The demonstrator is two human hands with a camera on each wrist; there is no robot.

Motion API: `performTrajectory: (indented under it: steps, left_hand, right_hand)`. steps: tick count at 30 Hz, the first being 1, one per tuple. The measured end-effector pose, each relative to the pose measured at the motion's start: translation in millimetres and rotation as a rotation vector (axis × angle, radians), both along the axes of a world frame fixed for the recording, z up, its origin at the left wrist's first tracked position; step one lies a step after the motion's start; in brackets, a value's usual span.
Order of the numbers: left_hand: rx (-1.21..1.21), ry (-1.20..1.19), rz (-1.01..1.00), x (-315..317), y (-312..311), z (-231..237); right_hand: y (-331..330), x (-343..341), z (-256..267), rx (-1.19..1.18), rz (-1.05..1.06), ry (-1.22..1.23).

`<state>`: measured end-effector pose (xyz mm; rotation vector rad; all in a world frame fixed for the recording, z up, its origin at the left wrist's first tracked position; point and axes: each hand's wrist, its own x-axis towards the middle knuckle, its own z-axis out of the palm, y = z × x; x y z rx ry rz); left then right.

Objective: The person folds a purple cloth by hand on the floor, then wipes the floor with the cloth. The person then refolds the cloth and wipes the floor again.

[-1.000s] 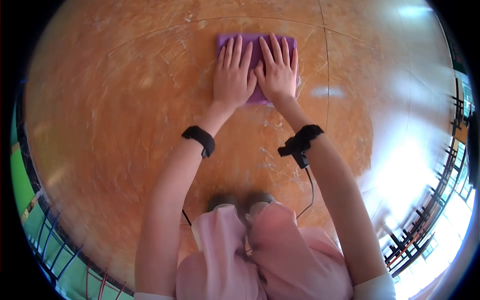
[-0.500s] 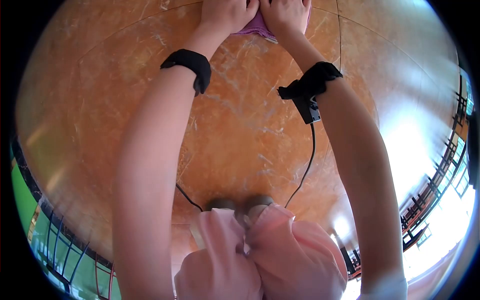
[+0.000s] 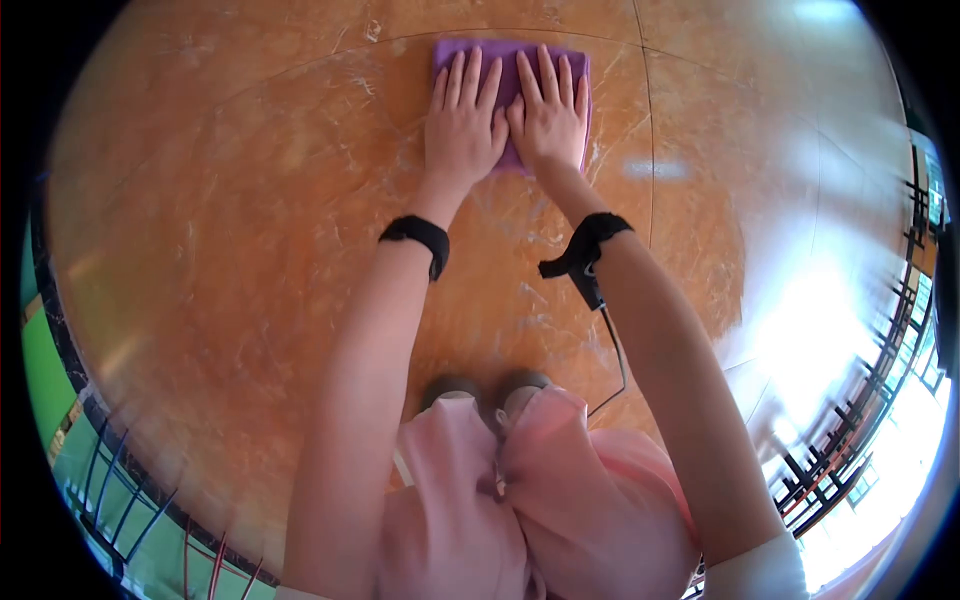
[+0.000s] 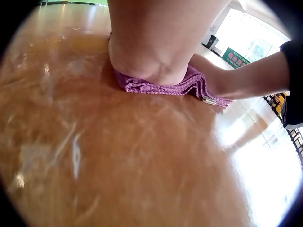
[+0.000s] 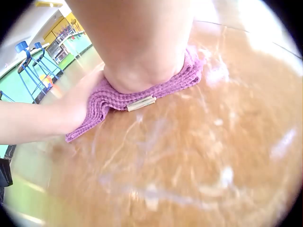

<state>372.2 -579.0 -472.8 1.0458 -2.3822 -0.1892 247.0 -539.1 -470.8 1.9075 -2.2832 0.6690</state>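
Note:
A folded purple cloth (image 3: 508,75) lies on the glossy brown marbled floor (image 3: 300,200), toward the top of the head view. My left hand (image 3: 463,125) rests flat on its left half, fingers straight and pointing forward. Beside it my right hand (image 3: 550,120) presses on the right half, fingers spread, the two thumbs close together at the middle. Both wrist views show the cloth's waffle texture and several stacked layers under the heels of the hands. A pale label (image 5: 141,103) sticks out of its near edge. The cloth's middle is hidden under the palms.
My shoes (image 3: 450,388) and pink trousers (image 3: 450,480) are at the bottom of the head view. A cable (image 3: 620,360) hangs from the right wrist strap (image 3: 590,250). Blue stools (image 5: 31,61) stand by a green counter in the right wrist view. Light glares off the floor at right.
Half a second ago, both hands and the cloth were at the top edge of the head view, partly cut off. Now they are wholly visible again, slightly higher than one second ago.

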Motion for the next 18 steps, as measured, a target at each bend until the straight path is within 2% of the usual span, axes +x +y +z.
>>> performTrajectory:
  steps: [5, 10, 18]
  left_hand:
    - [0.142, -0.108, 0.024, 27, 65, 12]
    - [0.174, -0.161, 0.031, 55, 120, 16]
    - [0.191, -0.343, 0.057, 76, 152, 23]
  right_hand:
    - [62, 25, 7, 0.149, 0.031, 0.0]
    - [113, 51, 14, 0.175, 0.066, 0.009]
    - [142, 78, 14, 0.22, 0.047, 0.067]
